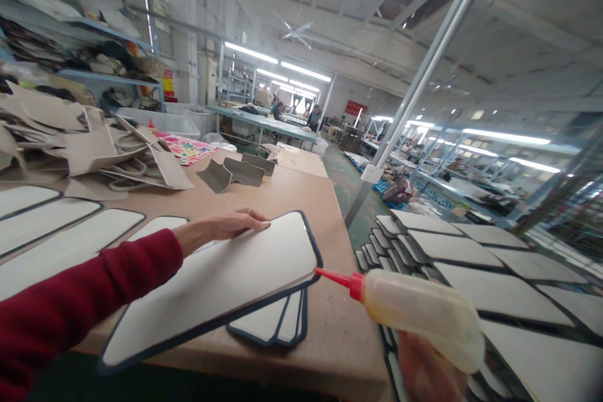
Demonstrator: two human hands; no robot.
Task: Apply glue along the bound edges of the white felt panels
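My left hand (230,223), in a red sleeve, is closed on the far long edge of a white panel (217,282) with dark blue edging and rounded corners. The panel is held tilted above the table. From the lower right, my right hand (428,367) grips a translucent glue bottle (419,308) with a yellowish content, and part of this hand is hidden behind the bottle. The bottle's red nozzle (332,275) points left, its tip at the edging of the panel's right end. Under the panel lie several similar panels (264,320), fanned out.
More edged panels (89,239) lie at the left of the brown table (296,195). Beige cut pieces (103,144) are heaped behind them, and grey curved pieces (242,171) stand farther back. Stacked panels (494,276) fill the right side. A metal post (405,119) rises beyond the table edge. Co-workers are far off.
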